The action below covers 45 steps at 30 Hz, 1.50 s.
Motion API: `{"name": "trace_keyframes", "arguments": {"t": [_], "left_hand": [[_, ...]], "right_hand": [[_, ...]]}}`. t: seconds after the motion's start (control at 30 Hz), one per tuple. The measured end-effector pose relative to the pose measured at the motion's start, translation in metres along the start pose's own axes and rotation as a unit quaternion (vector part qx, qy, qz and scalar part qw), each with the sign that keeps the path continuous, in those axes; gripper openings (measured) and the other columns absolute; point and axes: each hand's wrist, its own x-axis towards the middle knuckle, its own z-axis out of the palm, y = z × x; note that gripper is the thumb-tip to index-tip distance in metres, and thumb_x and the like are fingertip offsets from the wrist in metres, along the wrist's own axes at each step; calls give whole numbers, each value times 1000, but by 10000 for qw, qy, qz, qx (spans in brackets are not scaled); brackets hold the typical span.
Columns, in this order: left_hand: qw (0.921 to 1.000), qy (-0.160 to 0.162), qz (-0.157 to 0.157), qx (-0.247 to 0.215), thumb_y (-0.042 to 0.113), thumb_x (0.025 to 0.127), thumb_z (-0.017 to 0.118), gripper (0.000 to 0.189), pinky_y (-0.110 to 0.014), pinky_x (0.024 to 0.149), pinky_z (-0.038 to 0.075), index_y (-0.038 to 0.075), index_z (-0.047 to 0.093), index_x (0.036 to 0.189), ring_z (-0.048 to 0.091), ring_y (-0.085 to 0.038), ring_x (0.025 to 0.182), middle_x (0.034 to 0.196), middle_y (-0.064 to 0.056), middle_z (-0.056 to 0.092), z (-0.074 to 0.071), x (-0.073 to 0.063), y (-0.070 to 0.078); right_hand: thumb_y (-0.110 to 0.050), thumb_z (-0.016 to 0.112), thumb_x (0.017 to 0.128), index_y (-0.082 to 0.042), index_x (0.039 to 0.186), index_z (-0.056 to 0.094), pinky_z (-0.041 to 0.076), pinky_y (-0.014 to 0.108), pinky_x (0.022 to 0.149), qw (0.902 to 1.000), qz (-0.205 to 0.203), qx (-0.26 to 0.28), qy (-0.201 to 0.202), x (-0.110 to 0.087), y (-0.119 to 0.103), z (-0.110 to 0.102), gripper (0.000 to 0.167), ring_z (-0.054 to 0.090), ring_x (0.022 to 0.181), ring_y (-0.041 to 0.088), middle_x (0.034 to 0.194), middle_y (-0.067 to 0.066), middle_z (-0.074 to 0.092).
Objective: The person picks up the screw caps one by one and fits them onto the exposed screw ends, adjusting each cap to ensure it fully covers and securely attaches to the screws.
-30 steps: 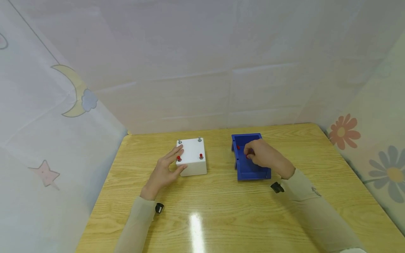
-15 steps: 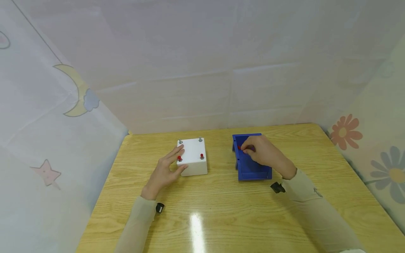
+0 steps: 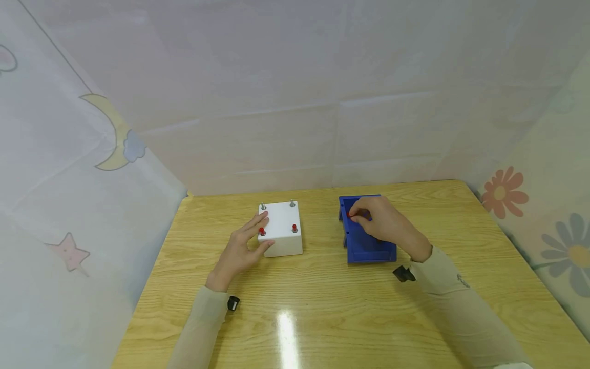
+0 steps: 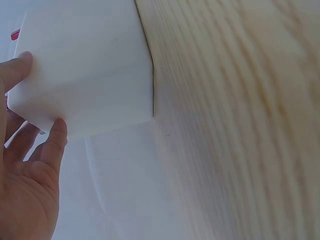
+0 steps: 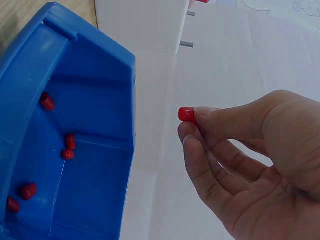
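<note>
My left hand (image 3: pixel 237 251) holds a white box (image 3: pixel 282 220) at its left side, the thumb against the near face in the head view. Metal posts (image 3: pixel 292 203) stand bare at the two back corners of its top. Red caps (image 3: pixel 294 227) cover the two front posts. Over a blue bin (image 3: pixel 371 256), my right hand (image 3: pixel 382 223) pinches a small red cap (image 5: pixel 186 114) between thumb and fingertips, best seen in the right wrist view. Several more red caps (image 5: pixel 47 101) lie scattered inside the bin.
Both box and bin stand on a wooden table (image 3: pixel 299 302), with a gap of bare wood between them. Behind the table hangs a pale sheet (image 3: pixel 295 128); printed sheets flank it left and right.
My right hand has shifted left and slightly back within the bin, toward its left wall. The left hand stays on the white box.
</note>
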Motion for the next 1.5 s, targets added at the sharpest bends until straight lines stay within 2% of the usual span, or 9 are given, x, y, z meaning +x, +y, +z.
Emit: {"name": "trace_keyframes", "arguments": {"t": [0.3,0.57,0.77,1.07,1.37,1.5], "left_hand": [[10000,13,58,-11,18,96,83,61,-51,122,43,-1,60,149,41,-38,155,165,-10,49,1,-1,-3],[10000,-7,31,61,20,97,83,61,-50,121,44,0,60,150,42,-36,155,166,-8,49,0,-1,-2],[9999,31,113,55,18,96,83,61,-53,120,45,-1,60,149,42,-40,154,165,-11,49,1,0,-2],[10000,0,61,47,18,96,84,62,-52,121,44,-2,59,149,42,-41,154,165,-11,49,0,0,-3],[9999,44,93,44,18,96,84,62,-54,120,44,0,60,149,43,-41,154,165,-10,49,2,0,-4],[9998,79,172,52,17,96,83,61,-55,119,45,-1,60,149,44,-42,153,165,-11,50,2,0,-5]], "right_hand": [[0,77,97,-8,106,81,63,37,75,9997,-30,145,189,3,-8,1,13,73,86,15,101,6,79],[-1,77,97,-10,105,81,64,37,75,9991,-116,204,345,6,-13,1,13,73,85,14,101,4,79],[0,77,97,-9,104,81,64,35,75,9984,-213,266,462,7,-18,1,12,74,85,14,100,3,79],[-1,77,97,-10,104,81,65,39,76,9973,-274,358,587,11,-21,4,12,74,85,14,101,3,80],[1,79,95,-11,102,81,65,32,73,9942,-565,370,840,13,-22,8,15,75,82,13,98,3,79],[2,79,95,-10,104,81,65,31,73,9937,-568,407,880,15,-23,10,15,75,83,13,98,2,79]]}}
